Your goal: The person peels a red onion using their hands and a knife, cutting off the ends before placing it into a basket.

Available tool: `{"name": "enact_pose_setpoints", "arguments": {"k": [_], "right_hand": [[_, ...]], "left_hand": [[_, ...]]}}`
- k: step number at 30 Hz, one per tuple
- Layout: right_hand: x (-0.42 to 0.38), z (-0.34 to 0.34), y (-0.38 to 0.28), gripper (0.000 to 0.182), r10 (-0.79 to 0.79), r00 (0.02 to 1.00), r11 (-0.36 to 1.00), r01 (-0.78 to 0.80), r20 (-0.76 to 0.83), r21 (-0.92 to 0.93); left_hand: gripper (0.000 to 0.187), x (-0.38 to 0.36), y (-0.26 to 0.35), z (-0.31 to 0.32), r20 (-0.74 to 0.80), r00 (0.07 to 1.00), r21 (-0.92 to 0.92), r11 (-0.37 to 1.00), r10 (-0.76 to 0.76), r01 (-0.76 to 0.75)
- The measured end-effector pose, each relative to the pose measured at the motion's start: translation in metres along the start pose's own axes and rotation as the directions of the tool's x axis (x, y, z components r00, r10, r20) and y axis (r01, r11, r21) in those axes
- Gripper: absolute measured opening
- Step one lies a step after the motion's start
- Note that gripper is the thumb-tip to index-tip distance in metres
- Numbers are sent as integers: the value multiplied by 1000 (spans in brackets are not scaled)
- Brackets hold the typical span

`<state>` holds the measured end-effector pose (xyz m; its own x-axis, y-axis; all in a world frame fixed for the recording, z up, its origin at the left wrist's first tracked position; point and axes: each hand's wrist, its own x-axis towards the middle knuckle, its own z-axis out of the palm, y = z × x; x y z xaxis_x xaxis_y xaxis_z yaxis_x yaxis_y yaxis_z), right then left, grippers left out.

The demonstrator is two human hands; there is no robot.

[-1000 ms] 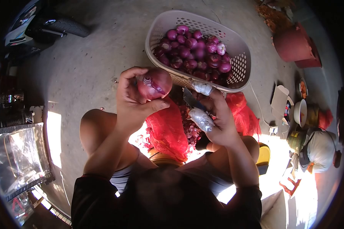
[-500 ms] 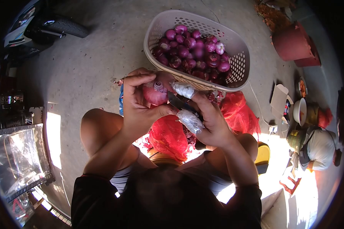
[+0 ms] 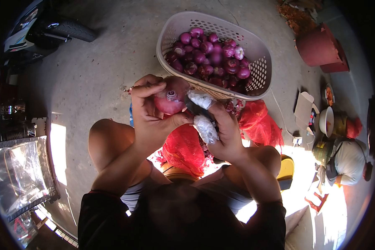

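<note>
My left hand (image 3: 148, 110) is closed round a red onion (image 3: 169, 99), its root end facing up at me. In my right hand (image 3: 223, 129) is a knife (image 3: 194, 109) with a dark blade, mostly hidden by my fingers, its edge against the onion's right side. White wrapping covers the thumb (image 3: 205, 129) and forefinger (image 3: 201, 99) of that hand. Just beyond my hands stands a beige perforated basket (image 3: 254, 39), partly filled with peeled purple onions (image 3: 206, 46). Below, between my knees, lies a red mesh sack (image 3: 182, 152) among scattered onion skins.
Another red mesh sack (image 3: 260, 123) lies by my right knee. A person (image 3: 348, 160) sits at far right near a white bowl (image 3: 326, 122) and an open carton (image 3: 304, 106). A red bucket (image 3: 318, 48) stands at upper right, a motorcycle wheel (image 3: 73, 29) at upper left.
The onion has turned slightly in my left hand, its root end tilting more toward me. My right hand has shifted a little to the left, and less of the blade shows.
</note>
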<state>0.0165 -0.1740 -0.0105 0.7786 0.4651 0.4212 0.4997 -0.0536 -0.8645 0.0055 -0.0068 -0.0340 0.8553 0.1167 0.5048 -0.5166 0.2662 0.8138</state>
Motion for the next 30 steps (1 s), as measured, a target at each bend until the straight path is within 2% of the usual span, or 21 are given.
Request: {"name": "enact_pose_setpoints", "arguments": {"k": [5,6,8,10,12,16,22,25,27,28,29,30], "right_hand": [[-3,3,1,43,5,990,997,6,-139,79],[-5,3,2,47,26,991,985,-3,-132,173],[-8,1,0,48,176,981,928,-137,-85,346],[-5,0,-8,52,249,968,870,-213,-23,444],[-6,0,-12,55,296,954,802,-273,44,531],[-3,2,-15,55,328,935,761,-346,135,549],[-3,9,-3,39,344,938,739,-297,42,604],[-4,4,-3,36,437,900,667,-324,1,671],[-1,4,0,33,480,875,602,-285,-54,746],[0,1,4,33,487,872,617,-302,-52,727],[1,-4,7,34,495,868,631,-319,-50,707],[2,-12,4,32,549,834,584,-427,50,690]], "left_hand": [[70,3,7,-1,-46,999,57,998,23,-21],[70,3,8,-2,-50,999,56,998,18,-15],[69,3,9,-3,-58,998,57,998,13,-10],[69,3,9,-3,-64,998,56,998,10,-7],[69,2,9,-4,-75,996,146,989,43,-32],[69,-1,6,-6,-74,992,299,951,103,-77],[68,-1,4,1,-88,993,211,976,78,-58],[68,2,7,0,-55,998,12,1000,2,-1],[67,1,12,0,-138,980,-140,983,-140,120],[66,1,15,-1,-170,962,-219,960,-214,174],[63,2,16,-3,-140,960,-270,942,-241,197],[61,4,17,-6,-108,958,-318,922,-267,221]]}}
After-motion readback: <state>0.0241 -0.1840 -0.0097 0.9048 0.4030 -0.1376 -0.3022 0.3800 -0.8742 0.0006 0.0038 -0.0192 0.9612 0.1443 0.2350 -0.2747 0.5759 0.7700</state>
